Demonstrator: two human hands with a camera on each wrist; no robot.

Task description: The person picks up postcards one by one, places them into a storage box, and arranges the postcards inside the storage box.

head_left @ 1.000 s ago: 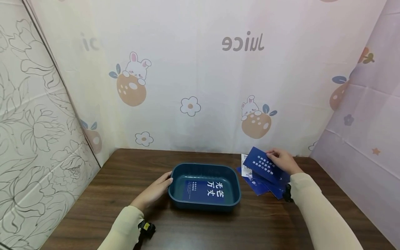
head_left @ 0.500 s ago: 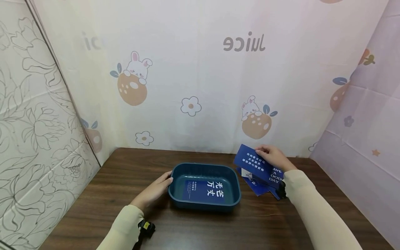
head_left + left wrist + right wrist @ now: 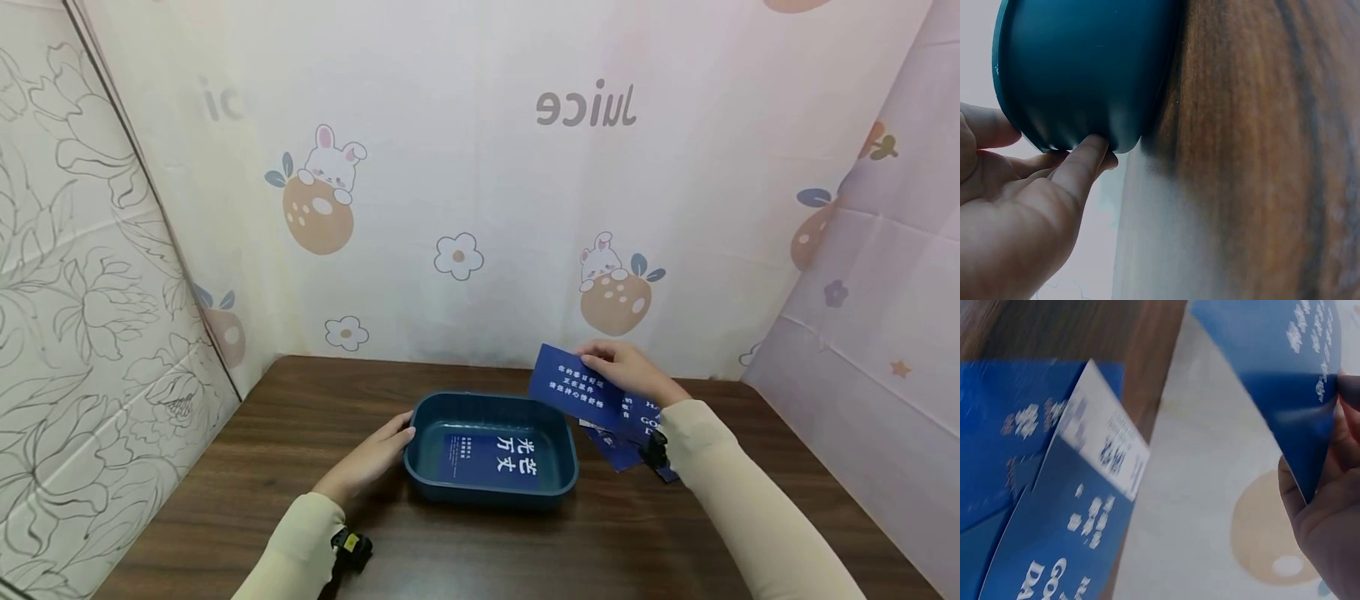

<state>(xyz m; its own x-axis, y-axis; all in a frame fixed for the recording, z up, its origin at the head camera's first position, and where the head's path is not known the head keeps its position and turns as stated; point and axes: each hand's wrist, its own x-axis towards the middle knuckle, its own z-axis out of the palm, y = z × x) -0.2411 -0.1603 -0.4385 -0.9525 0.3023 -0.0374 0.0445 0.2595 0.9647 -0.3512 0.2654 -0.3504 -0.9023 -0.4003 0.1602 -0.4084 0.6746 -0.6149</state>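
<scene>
My right hand [image 3: 621, 364] pinches a dark blue card [image 3: 573, 385] with white Chinese lettering, lifted so that it overlaps the back right corner of the bin in the head view. In the right wrist view the card [image 3: 1279, 375] bends slightly between thumb and fingers. On the left side my left hand [image 3: 370, 457] holds the teal plastic bin [image 3: 480, 497] by its end. The left wrist view has the thumb at the rim and the fingers [image 3: 1082, 165] against the bin's outer wall. Another blue card [image 3: 480, 461] lies flat inside the bin.
Several more blue cards [image 3: 617, 450] lie overlapping on the brown wooden table [image 3: 480, 558], right of the bin. A white printed card [image 3: 1107, 428] sticks out among them. A patterned curtain [image 3: 465, 183] hangs behind the table, with similar cloth at the sides.
My right hand has moved left with the blue card, from over the pile to the bin's right rim, uncovering more of the pile. The left hand and bin have stayed put.
</scene>
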